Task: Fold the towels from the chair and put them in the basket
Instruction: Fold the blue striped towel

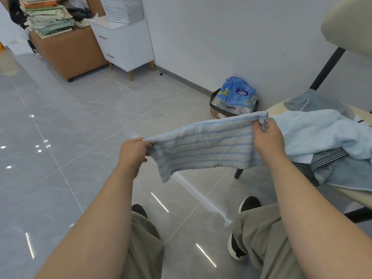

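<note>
Chair: cut off by right edge; only part of backrest, one strut and front of seat in frame. Towel pile on chair seat: light blue on top, grey one behind toward backrest, striped and denim-blue layers underneath, mostly buried. Count not readable. Basket: white, perforated, far left of chair across the floor, on a white cabinet. Top clipped by frame, contents not visible. Blue pack against wall, left of chair, covering most of a box beneath. Fingertips of both hands hidden behind cloth.

Striped towel: up in the air just left of chair seat, stretched between both hands, bottom edge hanging free. Right end overlapping the pile in view; touching or not, cannot tell.

Left hand: pinching top left corner, thumb on near side, fingers curled behind. Right hand: gripping top right corner nearest the chair, thumb pressed on front, bunched cloth poking out above the knuckles. Both clenched on the striped towel, neither released.
</note>
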{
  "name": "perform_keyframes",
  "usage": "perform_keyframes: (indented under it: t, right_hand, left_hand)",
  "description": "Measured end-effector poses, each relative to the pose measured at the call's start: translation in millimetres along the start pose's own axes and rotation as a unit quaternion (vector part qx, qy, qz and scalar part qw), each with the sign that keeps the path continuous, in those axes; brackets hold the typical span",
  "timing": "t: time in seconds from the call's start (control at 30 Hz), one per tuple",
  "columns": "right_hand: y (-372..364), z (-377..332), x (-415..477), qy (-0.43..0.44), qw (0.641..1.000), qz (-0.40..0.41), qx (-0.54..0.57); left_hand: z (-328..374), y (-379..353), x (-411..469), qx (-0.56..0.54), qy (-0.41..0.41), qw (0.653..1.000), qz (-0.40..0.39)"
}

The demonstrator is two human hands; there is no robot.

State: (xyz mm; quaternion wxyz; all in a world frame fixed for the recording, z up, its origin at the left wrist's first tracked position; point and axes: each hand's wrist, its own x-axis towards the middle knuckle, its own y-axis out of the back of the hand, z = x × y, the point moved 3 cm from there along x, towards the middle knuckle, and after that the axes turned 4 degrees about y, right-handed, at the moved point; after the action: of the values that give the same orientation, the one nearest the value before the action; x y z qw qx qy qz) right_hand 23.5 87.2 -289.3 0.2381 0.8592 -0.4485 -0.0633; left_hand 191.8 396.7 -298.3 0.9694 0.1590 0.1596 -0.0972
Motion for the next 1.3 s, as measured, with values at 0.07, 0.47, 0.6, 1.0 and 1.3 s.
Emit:
perform_keyframes:
  t: [0.07,0.47,0.6,1.0,1.3]
  right_hand:
    - [-1,-1,0,0.0,1.0,0.001,-0.004]
    - [-3,2,1,-0.004,1.0,-0.008,-0.005]
    - [-4,0,1,-0.002,1.0,-0.018,-0.013]
    - [-4,1,3,0.001,1.0,-0.027,-0.01]
    - [-4,4,7,-0.022,0.999,-0.028,0.003]
  left_hand:
    - [0,0,-1,0.007,0.001,1.0,0.002]
    - [-1,-2,-1,-0.084,0.054,0.995,-0.007]
    - [-2,-5,0,-0.099,0.055,0.993,-0.013]
    - [-3,-2,7,-0.197,0.028,0.978,-0.062]
    - [-2,2,6,-0.022,-0.061,0.997,-0.04]
